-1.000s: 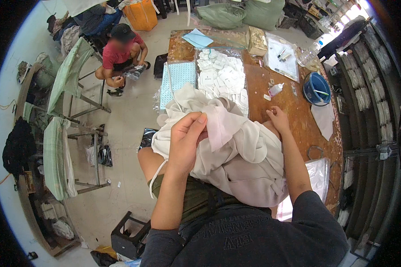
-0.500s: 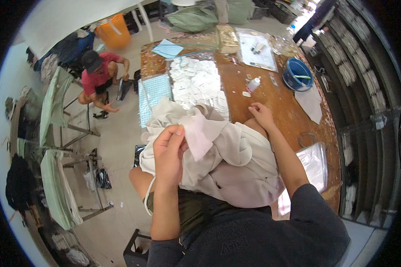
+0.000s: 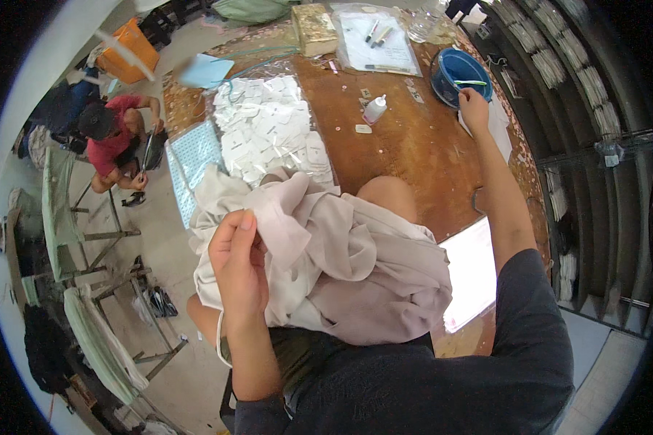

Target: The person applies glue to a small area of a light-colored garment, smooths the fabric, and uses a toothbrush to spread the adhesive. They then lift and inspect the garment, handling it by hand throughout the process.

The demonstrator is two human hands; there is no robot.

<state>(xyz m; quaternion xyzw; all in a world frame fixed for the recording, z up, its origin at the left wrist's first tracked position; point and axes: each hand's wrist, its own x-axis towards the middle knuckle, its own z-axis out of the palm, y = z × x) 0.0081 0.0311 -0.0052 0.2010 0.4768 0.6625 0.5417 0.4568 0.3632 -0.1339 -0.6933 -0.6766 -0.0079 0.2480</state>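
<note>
A beige and dusty-pink garment [image 3: 381, 290] lies bunched over my lap against the table edge. My left hand [image 3: 238, 254] pinches the edge of its pale flap between thumb and fingers. At the far right of the table stands a blue bucket [image 3: 442, 72], and a slim green-and-white tool [image 3: 471, 83] lies across its inside. My right hand [image 3: 474, 110] reaches out to the bucket's near rim, just below the tool. Its fingers are curled together, and whatever they hold is hidden.
White labels [image 3: 268, 130] lie heaped on the table beside a blue dotted sheet [image 3: 196, 156]. A small bottle [image 3: 374, 109], a wooden block [image 3: 314, 30] and pens on a plastic-covered paper [image 3: 395, 58] stand farther back. Left, a person [image 3: 116, 138] crouches near padded stands [image 3: 98, 341].
My right hand has gone from the middle of the table out to the bucket. My left hand keeps its pinch on the garment. The view has shifted to the right.
</note>
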